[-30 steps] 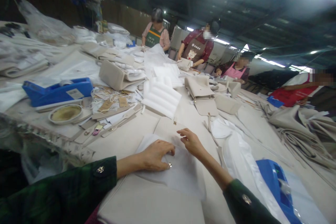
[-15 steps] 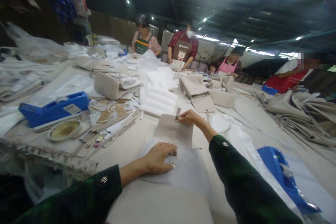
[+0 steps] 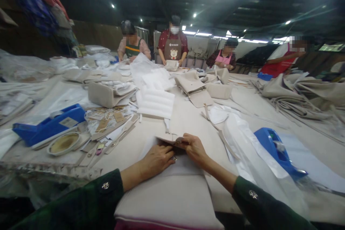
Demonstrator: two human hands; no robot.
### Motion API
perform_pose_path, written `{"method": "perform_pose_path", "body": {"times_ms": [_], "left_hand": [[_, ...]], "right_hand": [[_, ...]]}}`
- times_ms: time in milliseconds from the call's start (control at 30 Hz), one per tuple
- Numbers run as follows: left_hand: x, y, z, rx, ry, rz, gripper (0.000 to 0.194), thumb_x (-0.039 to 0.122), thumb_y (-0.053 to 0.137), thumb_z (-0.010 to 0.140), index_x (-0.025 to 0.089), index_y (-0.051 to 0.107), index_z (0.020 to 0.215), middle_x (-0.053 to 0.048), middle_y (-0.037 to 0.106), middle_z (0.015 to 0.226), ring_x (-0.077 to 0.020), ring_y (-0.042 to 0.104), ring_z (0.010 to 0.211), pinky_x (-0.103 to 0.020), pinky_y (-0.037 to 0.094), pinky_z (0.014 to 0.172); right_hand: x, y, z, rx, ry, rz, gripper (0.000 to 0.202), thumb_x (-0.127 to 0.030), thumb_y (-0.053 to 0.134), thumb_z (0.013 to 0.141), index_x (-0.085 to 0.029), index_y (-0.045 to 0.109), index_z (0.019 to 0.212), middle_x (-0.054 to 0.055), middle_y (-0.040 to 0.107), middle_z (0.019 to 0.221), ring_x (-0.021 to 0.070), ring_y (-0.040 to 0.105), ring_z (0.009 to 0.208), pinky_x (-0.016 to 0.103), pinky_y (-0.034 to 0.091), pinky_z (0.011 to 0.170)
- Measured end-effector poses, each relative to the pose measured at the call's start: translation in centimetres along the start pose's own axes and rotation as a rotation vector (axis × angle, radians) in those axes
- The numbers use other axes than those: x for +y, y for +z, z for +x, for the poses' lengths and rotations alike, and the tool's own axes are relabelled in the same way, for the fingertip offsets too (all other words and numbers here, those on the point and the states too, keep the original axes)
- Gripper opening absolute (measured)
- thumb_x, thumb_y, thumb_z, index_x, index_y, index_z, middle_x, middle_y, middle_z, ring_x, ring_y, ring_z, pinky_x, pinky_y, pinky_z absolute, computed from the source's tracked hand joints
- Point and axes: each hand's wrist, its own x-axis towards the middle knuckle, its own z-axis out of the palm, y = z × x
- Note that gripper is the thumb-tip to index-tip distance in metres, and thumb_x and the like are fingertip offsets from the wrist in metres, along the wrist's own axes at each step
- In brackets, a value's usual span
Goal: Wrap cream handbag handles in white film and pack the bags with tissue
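A beige handbag (image 3: 167,199) lies in front of me at the table edge, thin white tissue paper (image 3: 182,169) spread over its upper part. Its flap (image 3: 164,138) is lifted and seen nearly edge-on. My right hand (image 3: 194,150) pinches the flap's edge at the metal fitting. My left hand (image 3: 156,161) lies on the tissue, fingers bent and thumb apart, some fingertips hidden beneath the flap. Beside the left thumb a small round metal clasp (image 3: 175,158) shows on the bag front.
Blue tape dispensers (image 3: 52,124) (image 3: 279,152) stand left and right. Tags (image 3: 107,120), straps and a round dish (image 3: 64,143) lie to the left. White padding (image 3: 155,102) and other beige bags (image 3: 191,86) lie ahead. Several co-workers stand across the table.
The raised flap has come down toward the bag front with my right hand. My left fingers have moved up under its edge. The camera view has shifted to the right.
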Motion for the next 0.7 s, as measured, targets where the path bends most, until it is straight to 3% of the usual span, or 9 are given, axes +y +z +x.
{"method": "perform_pose_path", "body": {"times_ms": [67, 200, 367, 500, 700], "left_hand": [[0.3, -0.1, -0.3, 0.023, 0.109, 0.127, 0.019, 0.022, 0.047, 0.098, 0.015, 0.064, 0.106, -0.01, 0.066, 0.101, -0.0251, 0.061, 0.097, -0.042, 0.051, 0.086], [1.0, -0.7, -1.1, 0.007, 0.257, 0.202, 0.022, 0.012, 0.041, 0.099, 0.013, 0.058, 0.113, -0.009, 0.064, 0.102, -0.0213, 0.059, 0.099, -0.036, 0.051, 0.088], [1.9, -1.5, -1.8, -0.083, 0.286, 0.334, 0.027, 0.01, 0.035, 0.1, 0.007, 0.052, 0.121, -0.011, 0.063, 0.103, -0.0222, 0.059, 0.096, -0.035, 0.049, 0.076], [2.3, -1.9, -1.8, -0.172, 0.263, 0.404, 0.023, 0.011, 0.038, 0.099, 0.01, 0.054, 0.116, -0.008, 0.063, 0.098, -0.0218, 0.056, 0.088, -0.035, 0.043, 0.064], [2.4, -2.8, -1.6, -0.155, 0.281, 0.396, 0.02, 0.019, 0.039, 0.101, 0.016, 0.057, 0.108, -0.008, 0.059, 0.099, -0.0229, 0.05, 0.093, -0.04, 0.039, 0.078]], "right_hand": [[0.3, 0.2, -0.4, 0.003, -0.007, 0.0, 0.021, -0.012, 0.058, 0.084, -0.02, 0.069, 0.068, -0.002, 0.056, 0.069, 0.0125, 0.055, 0.066, 0.022, 0.036, 0.06], [0.4, 0.5, -1.2, -0.025, -0.056, -0.014, 0.021, -0.011, 0.058, 0.084, -0.022, 0.073, 0.074, -0.002, 0.058, 0.072, 0.0121, 0.056, 0.068, 0.022, 0.037, 0.062], [0.5, 0.5, -1.8, -0.077, -0.123, -0.046, 0.025, -0.008, 0.056, 0.085, -0.024, 0.076, 0.082, -0.001, 0.059, 0.077, 0.0129, 0.057, 0.073, 0.022, 0.038, 0.067], [0.8, 0.6, -2.1, -0.115, -0.164, -0.087, 0.026, -0.007, 0.058, 0.083, -0.024, 0.076, 0.085, -0.001, 0.059, 0.08, 0.0137, 0.056, 0.077, 0.023, 0.037, 0.069], [0.8, 0.5, -2.7, -0.151, -0.222, -0.172, 0.026, -0.005, 0.057, 0.084, -0.023, 0.076, 0.087, 0.0, 0.057, 0.08, 0.0151, 0.055, 0.079, 0.025, 0.037, 0.072]]}}
